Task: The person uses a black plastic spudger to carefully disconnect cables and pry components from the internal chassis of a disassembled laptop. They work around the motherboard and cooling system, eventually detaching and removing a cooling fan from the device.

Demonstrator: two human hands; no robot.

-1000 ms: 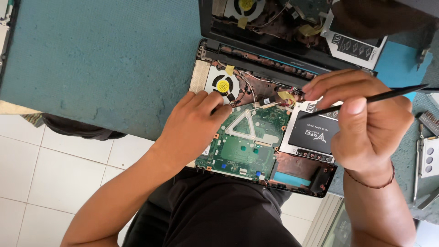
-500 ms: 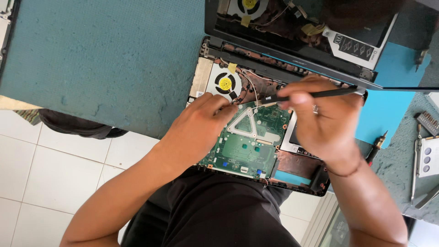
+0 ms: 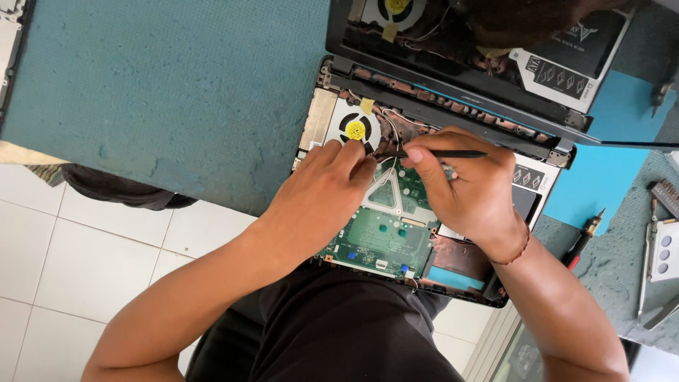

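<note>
Two hands work together: our right hand (image 3: 470, 187) pinches a thin black spudger (image 3: 442, 153) mid-shaft, our left hand (image 3: 322, 191) presses curled fingers beside the fragile green motherboard (image 3: 382, 237), which needs light handling, we judge.

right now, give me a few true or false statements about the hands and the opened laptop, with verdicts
1. The right hand holds a thin black tool. True.
2. The left hand rests flat on the teal mat, away from the laptop. False: its fingers are on the opened laptop, beside the fan.
3. The fan has a yellow centre. True.
4. The circuit board is red. False: it is green.
5. The tool's tip meets the left fingertips. True.
</note>
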